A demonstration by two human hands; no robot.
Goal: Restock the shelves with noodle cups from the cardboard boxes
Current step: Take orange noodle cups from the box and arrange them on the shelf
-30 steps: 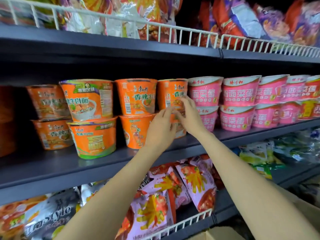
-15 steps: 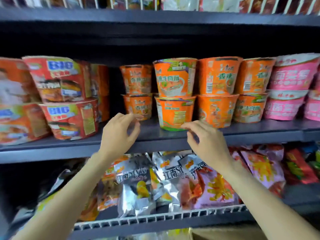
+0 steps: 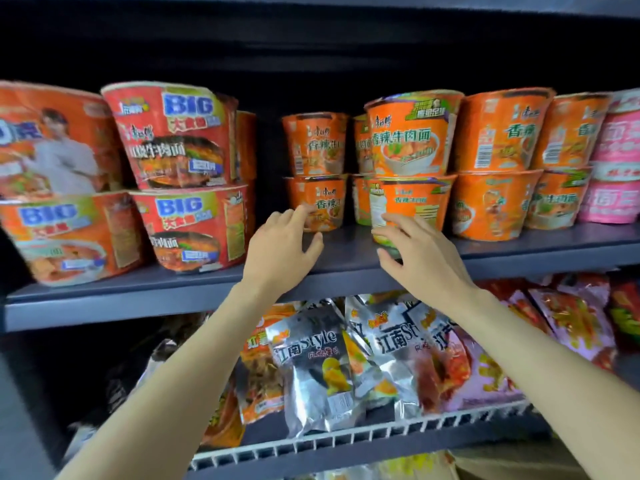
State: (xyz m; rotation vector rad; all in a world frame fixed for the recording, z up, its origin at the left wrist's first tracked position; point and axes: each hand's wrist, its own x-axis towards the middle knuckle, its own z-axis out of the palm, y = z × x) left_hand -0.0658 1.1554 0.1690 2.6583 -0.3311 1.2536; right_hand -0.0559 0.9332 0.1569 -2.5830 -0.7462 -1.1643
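Note:
Orange noodle cups stand two high on the grey middle shelf (image 3: 173, 299). My left hand (image 3: 280, 251) reaches over the shelf's front edge, fingers spread, fingertips at the lower rear orange cup (image 3: 317, 202). My right hand (image 3: 420, 254) is open too, its fingers touching the base of the lower front orange cup (image 3: 412, 206). An upper orange cup (image 3: 408, 136) sits on top of that one. Neither hand holds anything. No cardboard box shows clearly.
Large red "BIG" noodle bowls (image 3: 180, 223) are stacked at the left of the shelf. Pink cups (image 3: 613, 178) stand at the right. Below, snack bags (image 3: 311, 368) lean behind a white wire rail (image 3: 346, 441). A bare gap of shelf lies between the red bowls and the orange cups.
The view has swung left along the shelf and closer. Both hands left the orange cups near the pink ones, moved left and now reach toward the orange stacks beside the gap.

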